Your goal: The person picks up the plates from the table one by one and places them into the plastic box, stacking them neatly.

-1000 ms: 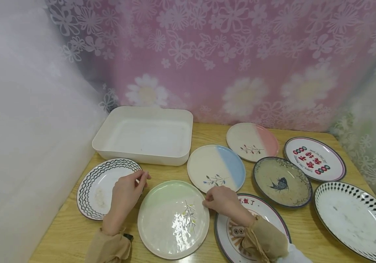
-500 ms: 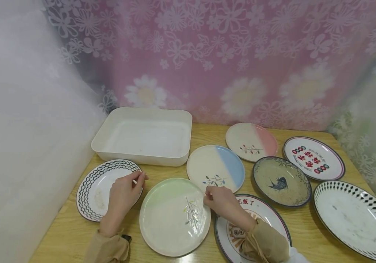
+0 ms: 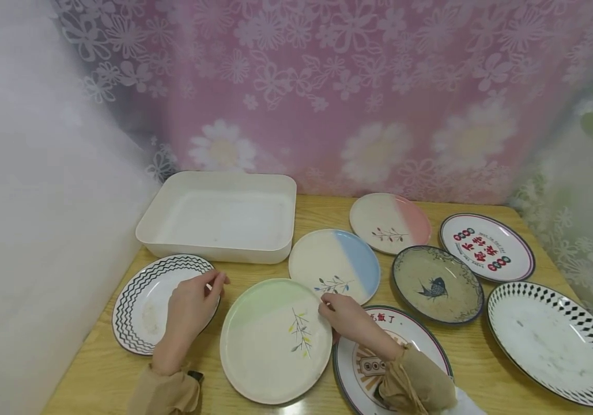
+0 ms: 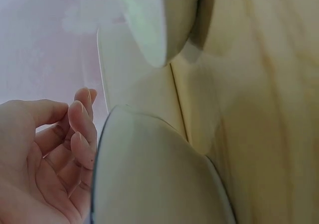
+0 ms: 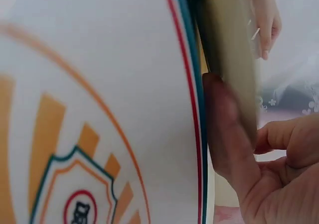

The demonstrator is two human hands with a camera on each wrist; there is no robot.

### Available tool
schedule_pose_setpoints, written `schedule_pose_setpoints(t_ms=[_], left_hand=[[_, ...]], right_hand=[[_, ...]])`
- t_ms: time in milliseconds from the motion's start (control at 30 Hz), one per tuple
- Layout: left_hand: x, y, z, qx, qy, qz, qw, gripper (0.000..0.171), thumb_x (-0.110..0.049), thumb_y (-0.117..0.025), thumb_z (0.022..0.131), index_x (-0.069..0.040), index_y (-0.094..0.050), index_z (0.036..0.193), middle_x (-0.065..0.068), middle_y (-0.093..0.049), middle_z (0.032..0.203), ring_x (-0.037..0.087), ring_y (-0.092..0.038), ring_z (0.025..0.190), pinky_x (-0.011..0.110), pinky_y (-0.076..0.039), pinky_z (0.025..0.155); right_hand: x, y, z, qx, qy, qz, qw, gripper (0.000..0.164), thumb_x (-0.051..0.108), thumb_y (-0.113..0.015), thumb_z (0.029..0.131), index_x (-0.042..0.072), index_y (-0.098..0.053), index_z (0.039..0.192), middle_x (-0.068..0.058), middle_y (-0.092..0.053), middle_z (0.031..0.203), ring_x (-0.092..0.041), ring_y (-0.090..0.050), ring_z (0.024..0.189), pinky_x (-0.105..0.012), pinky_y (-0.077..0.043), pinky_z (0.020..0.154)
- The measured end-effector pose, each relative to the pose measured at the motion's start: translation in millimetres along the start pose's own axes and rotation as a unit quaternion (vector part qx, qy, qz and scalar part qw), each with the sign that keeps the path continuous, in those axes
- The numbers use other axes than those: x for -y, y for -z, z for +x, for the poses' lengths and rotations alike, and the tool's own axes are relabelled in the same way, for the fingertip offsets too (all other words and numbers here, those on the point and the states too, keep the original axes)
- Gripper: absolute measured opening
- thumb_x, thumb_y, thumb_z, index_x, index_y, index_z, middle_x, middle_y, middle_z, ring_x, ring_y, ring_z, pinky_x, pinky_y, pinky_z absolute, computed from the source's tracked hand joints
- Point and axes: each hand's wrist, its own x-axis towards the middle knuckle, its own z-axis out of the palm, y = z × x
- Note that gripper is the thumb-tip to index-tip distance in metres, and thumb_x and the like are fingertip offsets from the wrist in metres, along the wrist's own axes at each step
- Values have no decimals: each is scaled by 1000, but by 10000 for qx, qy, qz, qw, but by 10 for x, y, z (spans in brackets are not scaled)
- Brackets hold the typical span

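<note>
A round cream plate with a pale green section and a leafy sprig [image 3: 270, 351] lies at the front centre in the head view. At its right rim, my right hand [image 3: 350, 320] pinches the edge. The right wrist view shows the fingers [image 5: 227, 129] under the plate's rim and the thumb [image 5: 276, 134] on its upper side. My left hand [image 3: 187, 311] hovers over the zigzag-rimmed white plate [image 3: 146, 288], its fingers loosely curled with nothing between them. In the left wrist view, the green plate's edge [image 4: 159, 30] is apart from that hand.
A white rectangular bin [image 3: 218, 253] stands at the back left. Rightward lie a blue-and-cream plate [image 3: 317, 253], a pink-and-cream plate [image 3: 374, 213], a fish-pattern plate [image 3: 452, 300], a red-lettered plate [image 3: 514, 242] and a diamond-rimmed oval plate [image 3: 540, 340]. A sunburst plate [image 3: 420, 351] sits beneath my right forearm.
The green plate's right side has risen slightly in my right hand's grip, and the glare on it has faded. The left hand stays above the zigzag plate. The head view has shifted slightly.
</note>
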Motion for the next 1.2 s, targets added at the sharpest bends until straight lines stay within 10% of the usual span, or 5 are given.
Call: schedule_pose_setpoints(t_ms=[200,733,867,967,1200], left_hand=[[-25,-6,43,19,-92,-50,9999,24,-25,-59,104,-14,-75,89,-6,-64,65,8,-49,53,28,-40,47],[-28,35,110,38,-256,-39,9997,20,-24,-61,103,-15,-75,92,-5,-68,69,7,-56,56,27,-43,49],[-54,40,133,511,-180,-643,9965,21,-25,-59,104,-13,-76,100,-2,-73,77,12,-65,59,28,-51,55],[-86,39,150,1219,50,-1534,9806,29,-28,-56,106,-7,-73,114,4,-76,89,19,-73,67,33,-61,66],[-199,44,182,2499,319,-3238,9120,49,-33,-45,110,4,-54,141,23,-70,113,25,-76,78,44,-64,75]], right_hand=[[-22,16,1,17,-56,475,9989,16,10,-49,102,5,-63,94,-5,-67,82,-12,-59,67,-29,-51,69],[-118,358,-104,32,-298,2162,9759,29,11,-42,108,-10,-56,123,-10,-66,78,-16,-62,55,-31,-55,48],[-129,507,-154,-42,-280,2400,9704,30,12,-41,109,-11,-53,124,-10,-63,79,-15,-58,57,-27,-51,48],[-126,606,-190,-251,-306,2386,9703,29,14,-42,109,-10,-54,121,-11,-62,82,-17,-59,62,-29,-55,52],[-121,767,-204,-588,-78,2354,9701,27,13,-41,110,-11,-53,112,-12,-60,83,-15,-61,66,-29,-58,57]])
